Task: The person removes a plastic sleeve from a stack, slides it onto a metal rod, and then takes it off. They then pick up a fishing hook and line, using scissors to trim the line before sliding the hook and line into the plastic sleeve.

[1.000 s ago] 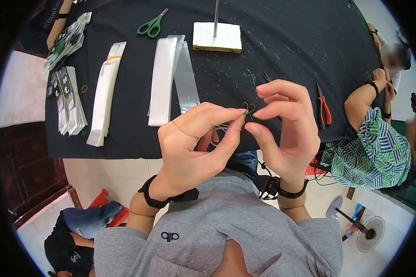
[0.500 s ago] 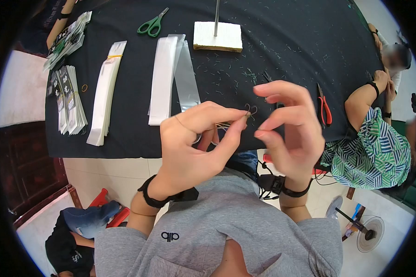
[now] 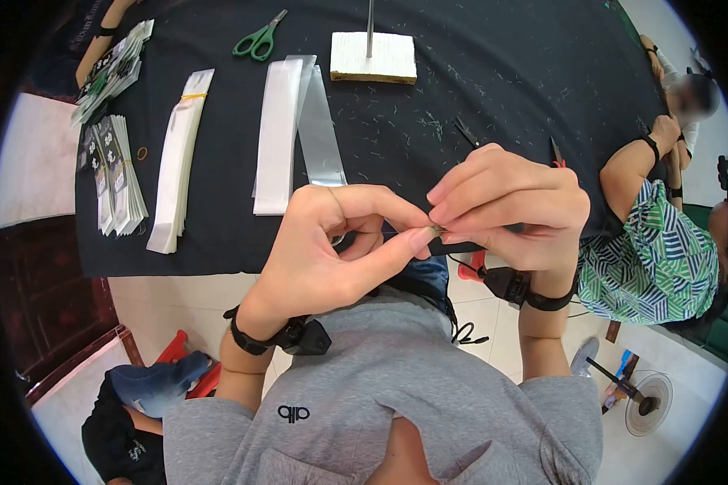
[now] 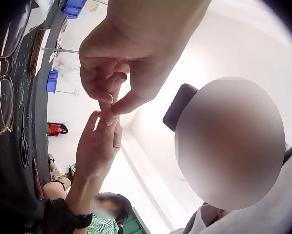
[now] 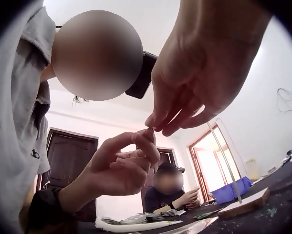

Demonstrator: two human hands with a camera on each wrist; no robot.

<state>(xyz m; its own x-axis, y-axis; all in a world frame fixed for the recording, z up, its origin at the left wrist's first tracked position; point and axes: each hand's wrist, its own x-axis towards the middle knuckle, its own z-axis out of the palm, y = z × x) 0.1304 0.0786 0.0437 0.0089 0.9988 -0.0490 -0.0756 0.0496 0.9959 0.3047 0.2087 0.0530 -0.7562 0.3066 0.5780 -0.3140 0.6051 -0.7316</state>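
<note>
My left hand [image 3: 323,250] pinches a small, thin, curved wire-like piece [image 3: 437,230] between thumb and forefinger, its other fingers curled in toward the palm. From the other side, the thumb and fingertips of my right hand [image 3: 526,210] close on the same piece. Both sets of fingertips meet over it, so most of it is hidden. In the left wrist view, the fingertips of the left hand [image 4: 121,87] and right hand [image 4: 97,146] come together. The right wrist view shows the right hand [image 5: 199,83] above the left hand [image 5: 126,165], fingertips meeting.
On the black cloth lie green scissors [image 3: 259,39], clear sleeves [image 3: 275,137], a banded sleeve bundle [image 3: 179,162] and printed packets [image 3: 117,174]. A white block [image 3: 372,58] holds an upright metal rod. Dark snips [image 3: 466,132] lie beyond my right hand. Other people sit around the table.
My right hand, earlier apart with spread fingers, has come in to pinch the small piece. The loops that stuck out from my left fingertips are now covered. Both hands sit slightly lower in view.
</note>
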